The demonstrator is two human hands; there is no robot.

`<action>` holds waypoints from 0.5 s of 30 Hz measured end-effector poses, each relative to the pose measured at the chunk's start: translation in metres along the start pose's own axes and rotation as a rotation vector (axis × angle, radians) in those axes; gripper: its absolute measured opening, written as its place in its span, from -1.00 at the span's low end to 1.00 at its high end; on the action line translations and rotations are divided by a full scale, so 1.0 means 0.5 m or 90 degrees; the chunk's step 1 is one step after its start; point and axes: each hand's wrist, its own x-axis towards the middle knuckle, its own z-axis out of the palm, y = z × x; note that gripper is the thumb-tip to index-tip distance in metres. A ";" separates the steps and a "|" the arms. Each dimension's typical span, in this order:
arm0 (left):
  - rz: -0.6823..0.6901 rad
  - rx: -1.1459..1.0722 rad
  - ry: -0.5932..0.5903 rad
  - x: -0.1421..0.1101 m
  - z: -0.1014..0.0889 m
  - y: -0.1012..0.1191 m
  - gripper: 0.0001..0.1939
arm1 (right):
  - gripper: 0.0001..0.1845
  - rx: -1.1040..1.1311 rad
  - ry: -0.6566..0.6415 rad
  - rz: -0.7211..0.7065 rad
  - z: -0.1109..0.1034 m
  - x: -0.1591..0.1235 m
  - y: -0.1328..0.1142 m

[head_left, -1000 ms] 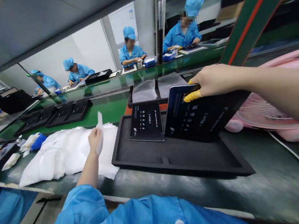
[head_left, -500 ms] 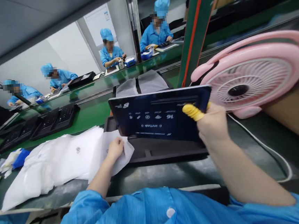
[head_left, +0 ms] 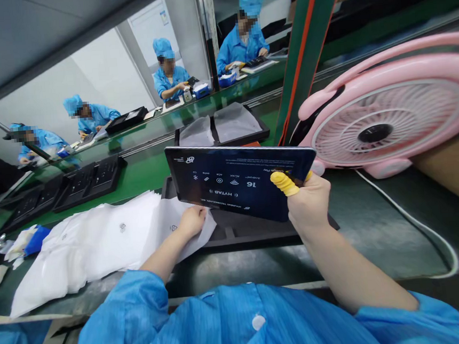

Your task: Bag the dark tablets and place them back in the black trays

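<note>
1. Above the near black tray [head_left: 259, 240], one dark tablet [head_left: 226, 180] is held up on a slant, screen towards the wearer, its print upside down.
2. Right hand [head_left: 310, 202]: closed on the tablet's right end, thumb across the screen side. Yellow finger covers [head_left: 283, 183] show at the grip.
3. Long axis of the tablet runs roughly side to side, dipping towards the right hand. From that grip, the free short end points left.
4. Left hand [head_left: 191, 222]: fingers pinched on a loose white sheet [head_left: 206, 233], just below that free end, so it is the nearer hand to it. Whether sheet and tablet touch, cannot tell; nor whether the sheet has an open mouth.
5. Left of the left hand, a fanned stack of white sheets [head_left: 114, 233] lies on the dark bench [head_left: 242, 271].
6. Beyond the tablet, a far black tray [head_left: 246, 140] bears translucent sheets. Off right, pink fan [head_left: 389, 72], well apart from the left hand.
</note>
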 end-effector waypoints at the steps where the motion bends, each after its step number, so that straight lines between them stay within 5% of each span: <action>1: -0.001 0.035 0.007 0.000 -0.007 -0.004 -0.83 | -0.72 0.003 -0.001 0.008 -0.002 -0.003 0.002; 9: -0.038 -0.115 0.160 -0.048 -0.072 -0.076 -0.79 | -0.69 -0.081 -0.080 0.045 0.005 -0.036 0.022; 15: 0.034 -0.212 0.302 -0.041 -0.134 -0.014 -0.74 | -0.70 -0.113 -0.195 -0.007 0.020 -0.070 0.019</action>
